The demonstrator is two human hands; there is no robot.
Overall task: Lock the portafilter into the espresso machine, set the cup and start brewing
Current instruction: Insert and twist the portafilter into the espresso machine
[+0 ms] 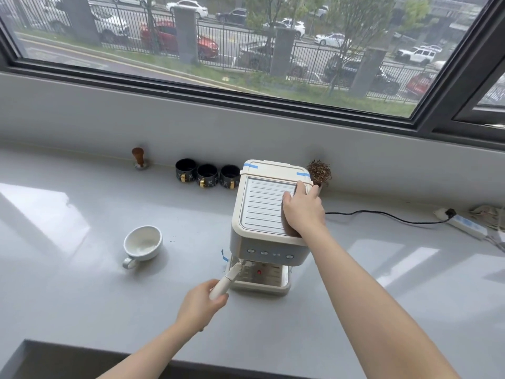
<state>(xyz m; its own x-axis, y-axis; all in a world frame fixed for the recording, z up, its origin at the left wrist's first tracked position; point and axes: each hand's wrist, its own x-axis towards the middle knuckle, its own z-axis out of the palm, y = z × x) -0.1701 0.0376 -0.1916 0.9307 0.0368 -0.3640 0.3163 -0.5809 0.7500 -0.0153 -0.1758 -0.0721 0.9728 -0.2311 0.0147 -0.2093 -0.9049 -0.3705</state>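
A cream espresso machine stands on the grey counter by the window. My left hand grips the cream handle of the portafilter, which angles up to the left into the group head under the machine's front. Its basket end is hidden beneath the machine. My right hand lies flat on the right side of the machine's ribbed top. An empty white cup sits on the counter to the left of the machine, handle toward me.
Three black cups line the back wall, with a wooden-handled tamper further left. A dried plant sits behind the machine. A black cord runs right to a power strip. The counter's front edge drops off near me.
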